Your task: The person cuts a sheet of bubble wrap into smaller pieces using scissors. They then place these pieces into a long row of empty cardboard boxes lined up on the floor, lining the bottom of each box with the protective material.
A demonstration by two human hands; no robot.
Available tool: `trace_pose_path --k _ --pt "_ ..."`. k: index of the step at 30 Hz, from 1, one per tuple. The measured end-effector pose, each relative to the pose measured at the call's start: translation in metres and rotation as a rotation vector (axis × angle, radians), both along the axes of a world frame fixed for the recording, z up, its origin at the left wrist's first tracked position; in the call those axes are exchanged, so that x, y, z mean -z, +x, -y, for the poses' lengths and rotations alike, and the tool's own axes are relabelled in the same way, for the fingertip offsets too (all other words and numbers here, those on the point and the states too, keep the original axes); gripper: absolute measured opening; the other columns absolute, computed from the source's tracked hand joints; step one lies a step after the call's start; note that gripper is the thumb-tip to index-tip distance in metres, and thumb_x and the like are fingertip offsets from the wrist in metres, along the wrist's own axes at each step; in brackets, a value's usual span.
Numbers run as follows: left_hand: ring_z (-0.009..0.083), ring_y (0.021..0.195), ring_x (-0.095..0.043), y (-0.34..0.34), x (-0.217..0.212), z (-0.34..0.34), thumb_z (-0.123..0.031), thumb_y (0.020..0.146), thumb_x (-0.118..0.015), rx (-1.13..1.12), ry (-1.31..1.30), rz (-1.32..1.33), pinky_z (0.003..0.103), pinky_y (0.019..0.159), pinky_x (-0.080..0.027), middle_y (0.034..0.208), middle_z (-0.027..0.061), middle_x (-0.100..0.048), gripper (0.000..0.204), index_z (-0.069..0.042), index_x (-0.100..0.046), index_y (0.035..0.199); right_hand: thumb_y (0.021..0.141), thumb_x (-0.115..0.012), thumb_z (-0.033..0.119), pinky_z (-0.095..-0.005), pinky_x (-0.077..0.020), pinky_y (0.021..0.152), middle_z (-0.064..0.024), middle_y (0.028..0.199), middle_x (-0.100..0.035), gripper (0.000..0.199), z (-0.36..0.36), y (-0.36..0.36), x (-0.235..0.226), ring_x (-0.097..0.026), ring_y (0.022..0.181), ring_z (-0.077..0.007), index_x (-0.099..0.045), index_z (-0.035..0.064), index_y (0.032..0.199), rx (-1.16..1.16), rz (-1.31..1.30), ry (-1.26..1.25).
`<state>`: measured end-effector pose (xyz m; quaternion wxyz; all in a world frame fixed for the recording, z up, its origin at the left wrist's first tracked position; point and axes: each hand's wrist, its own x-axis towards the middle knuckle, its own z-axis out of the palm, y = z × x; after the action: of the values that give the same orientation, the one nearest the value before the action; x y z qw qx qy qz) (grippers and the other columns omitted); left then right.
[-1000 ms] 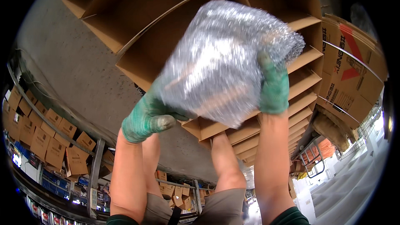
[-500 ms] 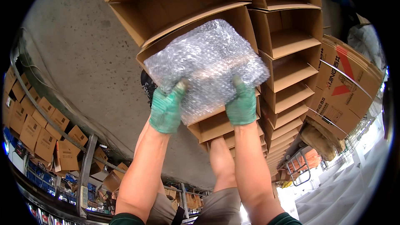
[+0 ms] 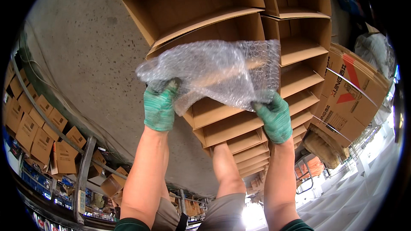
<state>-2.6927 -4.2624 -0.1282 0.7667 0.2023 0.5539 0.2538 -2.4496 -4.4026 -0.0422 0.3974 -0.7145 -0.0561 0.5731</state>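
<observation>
A clear sheet of bubble wrap [image 3: 205, 66], loose and partly see-through, stretches between my two gloved hands. My left hand [image 3: 160, 107], in a green knit glove with dark fingertips, grips its lower left edge between thumb and fingers. At the lower right corner my right hand [image 3: 274, 115], gloved alike, pinches the sheet. Behind and below the wrap are open brown cardboard boxes [image 3: 227, 130] in a long row. The box right behind the sheet is partly hidden by it.
A second row of open boxes [image 3: 302, 51] runs alongside on the right. Further right stands a strapped bundle of flattened cartons [image 3: 346, 98]. Grey concrete floor [image 3: 94, 60] lies to the left. Beyond a metal rail [image 3: 87, 175] are many small cartons [image 3: 40, 122].
My hands have moved apart, the right one outward and the left slightly left. The bubble wrap has gone from a bunched, thick shape to a looser, spread sheet.
</observation>
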Motion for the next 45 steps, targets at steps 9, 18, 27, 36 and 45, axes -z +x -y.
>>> trace_pose_path --k 9,18,27,36,45 --pt "0.0163 0.112 -0.059 0.015 0.006 0.006 -0.006 0.100 -0.060 0.039 -0.027 -0.113 0.032 0.098 -0.048 0.126 0.0057 -0.064 0.034 -0.003 -0.057 0.134 0.090 -0.062 -0.005 -0.0279 -0.0505 0.086 -0.0092 0.110 -0.068 0.032 -0.060 0.033 0.081 -0.063 0.097 -0.0152 -0.060 -0.0002 0.122 -0.293 0.444 -0.076" --pt "0.0181 0.113 -0.061 0.002 0.017 0.000 -0.009 0.100 -0.061 -0.162 -0.080 -0.045 0.036 0.098 -0.052 0.122 0.0061 -0.063 0.026 -0.007 -0.060 0.125 0.078 -0.061 -0.016 -0.0317 -0.0531 0.084 -0.0117 0.117 -0.067 0.051 -0.041 -0.015 0.043 -0.066 0.100 -0.0246 -0.059 0.0067 0.123 -0.427 0.574 0.234" --pt "0.0240 0.116 -0.062 -0.004 0.024 -0.005 -0.010 0.097 -0.065 -0.293 -0.173 0.248 0.040 0.103 -0.052 0.127 0.0126 -0.064 0.017 -0.008 -0.063 0.113 0.059 -0.066 -0.016 -0.0371 -0.0553 0.086 -0.0139 0.116 -0.066 0.063 -0.045 -0.004 0.035 -0.065 0.103 -0.0340 -0.069 0.0069 0.117 -0.732 0.686 0.535" --pt "0.0262 0.117 -0.060 0.008 0.023 -0.002 0.007 0.096 -0.050 -0.053 -0.107 -0.205 0.039 0.100 -0.054 0.135 0.0160 -0.054 0.056 -0.007 -0.038 0.149 0.090 -0.057 0.010 -0.0417 -0.0532 0.088 -0.0243 0.104 -0.070 0.024 -0.092 0.046 0.102 -0.067 0.101 -0.0417 -0.064 0.0023 0.112 -0.578 0.599 -0.205" --pt "0.0252 0.128 -0.052 0.005 0.020 -0.001 0.008 0.092 -0.049 0.138 0.038 -0.297 0.033 0.101 -0.051 0.148 0.0165 -0.043 0.062 -0.010 -0.040 0.151 0.089 -0.059 0.014 -0.0432 -0.0519 0.095 -0.0226 0.121 -0.067 0.033 -0.119 0.066 0.243 -0.063 0.113 -0.0411 -0.068 0.0037 0.119 -1.191 0.731 -0.478"
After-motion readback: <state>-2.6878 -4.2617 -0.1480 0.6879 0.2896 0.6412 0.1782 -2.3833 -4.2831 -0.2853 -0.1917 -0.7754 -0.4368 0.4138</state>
